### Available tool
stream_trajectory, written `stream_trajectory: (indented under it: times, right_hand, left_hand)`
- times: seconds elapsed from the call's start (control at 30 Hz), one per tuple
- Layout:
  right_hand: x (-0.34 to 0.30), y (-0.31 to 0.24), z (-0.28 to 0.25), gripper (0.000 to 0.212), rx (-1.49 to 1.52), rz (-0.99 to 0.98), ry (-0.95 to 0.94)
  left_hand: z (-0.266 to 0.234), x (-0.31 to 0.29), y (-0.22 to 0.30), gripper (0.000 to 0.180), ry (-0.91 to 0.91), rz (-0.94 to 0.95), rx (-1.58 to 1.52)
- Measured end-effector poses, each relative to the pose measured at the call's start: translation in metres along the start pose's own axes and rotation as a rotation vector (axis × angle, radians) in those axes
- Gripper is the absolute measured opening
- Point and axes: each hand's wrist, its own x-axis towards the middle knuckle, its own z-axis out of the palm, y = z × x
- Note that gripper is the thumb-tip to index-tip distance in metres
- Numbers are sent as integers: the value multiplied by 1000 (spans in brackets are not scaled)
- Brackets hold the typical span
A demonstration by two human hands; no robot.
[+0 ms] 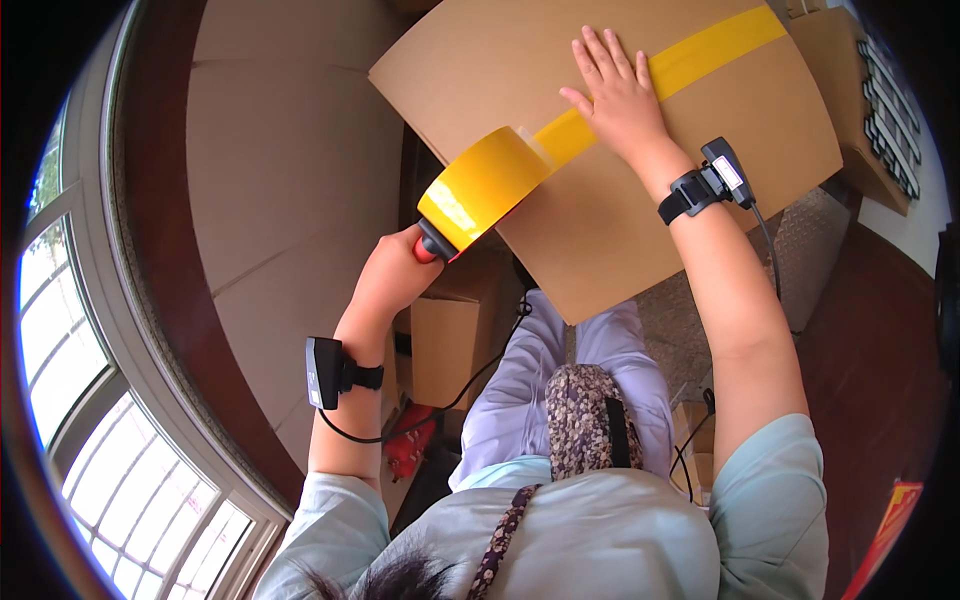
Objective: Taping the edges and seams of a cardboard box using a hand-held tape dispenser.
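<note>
My left hand [392,272] is wrapped round the red and black handle of a tape dispenser [437,243], which carries a large roll of yellow packing tape [482,188]. A yellow tape strip [715,55] runs from the roll across the top of a brown cardboard box [600,230] to its far right edge. My right hand [622,105] lies flat on the box top with fingers spread, its palm beside and partly over the strip. At the box's left edge, the roll is tilted close against the cardboard.
Another carton [850,100] with grey slatted pieces on it stands at the far right. A smaller box [445,340] sits below the dispenser. Barred windows [130,480] line the left side. Cables [480,375] hang from the bands on both my wrists.
</note>
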Motion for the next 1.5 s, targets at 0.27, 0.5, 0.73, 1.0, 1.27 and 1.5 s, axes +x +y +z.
stream_trajectory:
  times: [0.27,0.5,0.73,1.0,1.27,1.5]
  right_hand:
    - [0,-1,-7,64,33,3,27]
    - [4,-10,-34,65,15,-11,-155]
    - [4,-10,-38,66,-26,18,-233]
    - [3,-14,-38,70,-20,63,-277]
    - [2,-14,-38,70,-13,91,-281]
    - [0,-15,-32,69,-54,83,-236]
  left_hand:
    - [7,1,-7,27,-2,16,-45]
    - [18,-2,-56,20,101,226,-194]
    - [0,-35,-97,23,158,223,-5]
    - [-2,-29,-127,24,58,127,-203]
    - [48,22,-190,37,59,217,-487]
    - [68,30,-197,43,78,380,-512]
